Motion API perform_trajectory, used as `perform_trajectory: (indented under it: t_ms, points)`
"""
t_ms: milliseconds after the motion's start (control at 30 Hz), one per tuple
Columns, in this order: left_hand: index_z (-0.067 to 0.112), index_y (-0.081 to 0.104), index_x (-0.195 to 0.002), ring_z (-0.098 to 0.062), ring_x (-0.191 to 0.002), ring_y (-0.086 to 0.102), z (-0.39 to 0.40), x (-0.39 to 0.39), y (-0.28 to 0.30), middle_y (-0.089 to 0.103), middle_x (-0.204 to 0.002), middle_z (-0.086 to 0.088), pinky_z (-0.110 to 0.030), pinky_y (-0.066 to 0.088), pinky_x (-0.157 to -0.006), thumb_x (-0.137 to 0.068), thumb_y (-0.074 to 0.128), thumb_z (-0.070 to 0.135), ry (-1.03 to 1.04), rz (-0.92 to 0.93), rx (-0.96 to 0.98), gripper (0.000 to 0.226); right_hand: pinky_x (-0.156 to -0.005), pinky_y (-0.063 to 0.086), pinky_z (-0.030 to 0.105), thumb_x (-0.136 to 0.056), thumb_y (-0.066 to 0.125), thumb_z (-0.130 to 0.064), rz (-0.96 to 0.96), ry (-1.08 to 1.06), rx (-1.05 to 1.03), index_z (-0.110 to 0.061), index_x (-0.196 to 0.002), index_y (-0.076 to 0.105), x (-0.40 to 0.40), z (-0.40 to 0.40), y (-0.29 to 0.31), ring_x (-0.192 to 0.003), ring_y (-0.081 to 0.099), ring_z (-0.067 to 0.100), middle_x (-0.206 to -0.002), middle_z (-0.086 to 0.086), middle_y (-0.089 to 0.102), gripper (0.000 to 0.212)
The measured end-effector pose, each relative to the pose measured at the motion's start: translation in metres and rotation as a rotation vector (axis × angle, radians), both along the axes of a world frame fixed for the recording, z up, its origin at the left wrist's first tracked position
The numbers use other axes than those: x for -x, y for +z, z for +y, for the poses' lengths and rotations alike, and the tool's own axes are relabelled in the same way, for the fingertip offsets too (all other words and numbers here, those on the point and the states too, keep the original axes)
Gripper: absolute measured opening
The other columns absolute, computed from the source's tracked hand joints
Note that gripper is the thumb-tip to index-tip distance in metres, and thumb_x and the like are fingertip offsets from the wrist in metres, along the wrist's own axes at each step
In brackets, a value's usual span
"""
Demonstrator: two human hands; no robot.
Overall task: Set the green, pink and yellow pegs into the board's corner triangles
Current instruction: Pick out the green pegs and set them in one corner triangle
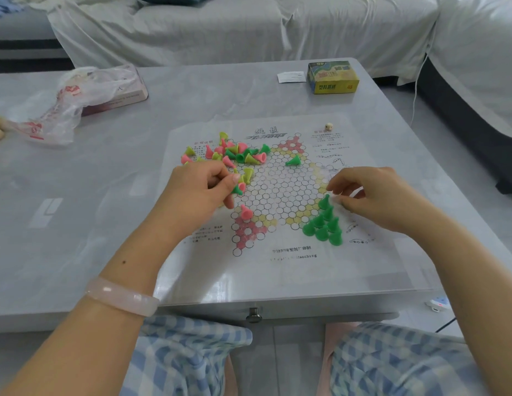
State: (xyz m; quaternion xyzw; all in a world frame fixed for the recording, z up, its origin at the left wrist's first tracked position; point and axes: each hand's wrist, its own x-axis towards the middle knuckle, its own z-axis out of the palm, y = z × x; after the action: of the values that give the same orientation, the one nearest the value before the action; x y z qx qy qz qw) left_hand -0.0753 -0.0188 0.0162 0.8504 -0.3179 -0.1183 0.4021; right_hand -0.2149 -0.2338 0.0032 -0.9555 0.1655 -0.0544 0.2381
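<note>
- Head view, only one available. Paper board (280,192) lies flat on the grey table (135,224), under what looks like a clear cover sheet, star pattern facing the person.
- Near-right corner triangle: block of green pegs (323,224) standing upright, packed touching, filling most of that triangle. Judgement: green corner is nearly done, the rest barely started.
- Right hand (372,195) hangs just above the top of that green block, fingers curled in toward the thumb. Can't tell if it pinches a peg; nothing visible between the fingertips. Position fits seating or just-released peg at the triangle's apex.
- Left hand (200,187) is curled around a small clutch of pegs: a green and a pink one poke out past the fingertips, a yellow one sits just beyond. Likely acting as a feeder stock so the other hand doesn't reach to the pile each time.
- One pink peg (245,212) stands at the top of the near-left pink triangle, just below the left hand. Only pink one placed that I can see.
- Loose pile of mixed pegs (232,152) lies on the board's far-left area, mostly tipped over, unsorted. One stray green peg (294,160) lies on its side near the board centre, apart from the pile.
- Off-board: yellow game box (333,78) at far right, plastic bag (69,107) far left, small die (328,126) by the board's far edge.
- Risk: pegs are light and close-packed; a knuckle brushing the green block could topple several.
</note>
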Motion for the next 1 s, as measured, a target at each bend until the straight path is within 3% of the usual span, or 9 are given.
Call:
perform_trajectory:
  t_ms: [133, 233, 400, 800, 900, 1000]
  points:
    - [0.012, 0.060, -0.072, 0.000, -0.037, 0.040, -0.016, 0.011, -0.001, 0.067, -0.057, 0.002, -0.010, 0.035, -0.044, -0.091, 0.051, 0.024, -0.030, 0.255, 0.110, 0.024, -0.074, 0.049, 0.012, -0.083, 0.059, -0.009, -0.251, -0.073, -0.077, -0.022, -0.086, 0.064, -0.001, 0.014, 0.014, -0.077, 0.059, 0.002, -0.082, -0.012, 0.063, 0.014]
    - [0.011, 0.059, -0.070, -0.005, -0.035, 0.034, -0.024, 0.017, -0.002, 0.066, -0.055, 0.002, -0.012, 0.034, -0.039, -0.092, 0.050, 0.023, -0.047, 0.408, 0.178, 0.026, -0.075, 0.049, 0.009, -0.081, 0.062, -0.012, -0.320, 0.028, -0.248, -0.024, -0.089, 0.065, -0.003, 0.038, 0.023, -0.079, 0.061, 0.001, -0.083, -0.015, 0.065, 0.015]
    - [0.012, 0.058, -0.070, -0.006, -0.037, 0.033, -0.031, 0.026, -0.003, 0.064, -0.051, 0.002, -0.014, 0.031, -0.039, -0.093, 0.048, 0.020, -0.086, 0.449, 0.171, 0.027, -0.072, 0.050, 0.015, -0.078, 0.068, -0.012, -0.381, 0.178, -0.223, -0.018, -0.091, 0.068, -0.010, 0.060, 0.020, -0.076, 0.060, 0.002, -0.078, -0.010, 0.065, 0.014]
    - [0.013, 0.058, -0.070, -0.007, -0.039, 0.033, -0.038, 0.027, -0.006, 0.063, -0.051, 0.003, -0.018, 0.029, -0.041, -0.093, 0.046, 0.021, -0.108, 0.471, 0.133, 0.028, -0.074, 0.048, 0.017, -0.079, 0.066, -0.013, -0.374, 0.170, -0.154, -0.017, -0.085, 0.070, -0.013, 0.057, 0.016, -0.077, 0.058, 0.002, -0.071, -0.018, 0.060, 0.008]
    - [0.016, 0.061, -0.076, -0.007, -0.049, 0.044, -0.041, 0.022, -0.004, 0.064, -0.061, 0.005, -0.018, 0.039, -0.046, -0.094, 0.045, 0.024, -0.048, 0.273, 0.064, 0.025, -0.073, 0.048, 0.015, -0.080, 0.066, -0.013, -0.388, 0.110, -0.184, -0.016, -0.084, 0.069, -0.013, 0.053, 0.017, -0.079, 0.058, 0.003, -0.074, -0.014, 0.064, 0.006]
    - [0.014, 0.061, -0.093, -0.016, -0.074, 0.053, -0.045, -0.001, -0.009, 0.060, -0.083, 0.001, -0.027, 0.041, -0.057, -0.093, 0.043, 0.025, 0.133, -0.204, -0.149, 0.021, -0.071, 0.048, 0.012, -0.080, 0.064, -0.013, -0.413, 0.005, -0.225, -0.017, -0.082, 0.068, -0.011, 0.045, 0.018, -0.078, 0.058, 0.003, -0.077, -0.012, 0.065, 0.006]
